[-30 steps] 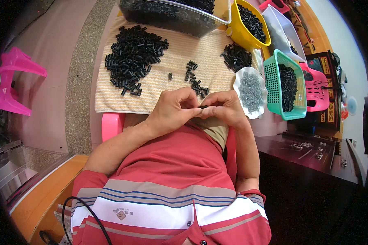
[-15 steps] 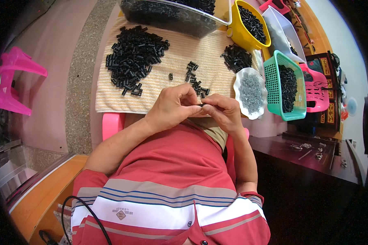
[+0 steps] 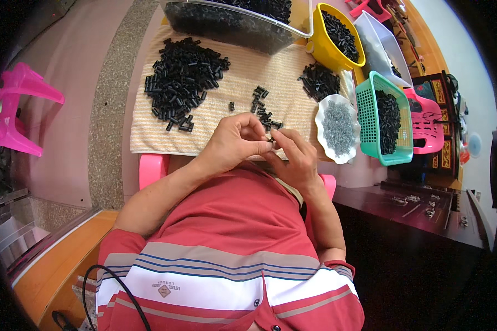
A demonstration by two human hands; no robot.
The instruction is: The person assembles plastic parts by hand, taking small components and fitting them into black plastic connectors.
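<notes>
My left hand (image 3: 234, 137) pinches a small black piece (image 3: 271, 140) between thumb and forefinger, at the near edge of the towel-covered table. Against that same piece, my right hand (image 3: 295, 154) has its fingertips pressed; the fingers mostly hide it. Just beyond the hands lies a loose line of short black tubular pieces (image 3: 266, 117), with a single black piece (image 3: 231, 106) off to their left. A large heap of black tubes (image 3: 182, 83) covers the towel's left side. To the right, a scalloped white dish (image 3: 321, 122) holds many small clear pieces (image 3: 339, 128).
A clear bin (image 3: 232, 27) of black parts stands at the back. Along the right are a smaller black heap (image 3: 319, 81), a yellow tub (image 3: 316, 47), a white bin (image 3: 378, 47) and a green basket (image 3: 370, 118). A pink stool (image 3: 25, 110) is on the floor at left.
My right hand has turned slightly and shifted left and down, its fingers now more upright against the piece. The left hand stays nearly in place.
</notes>
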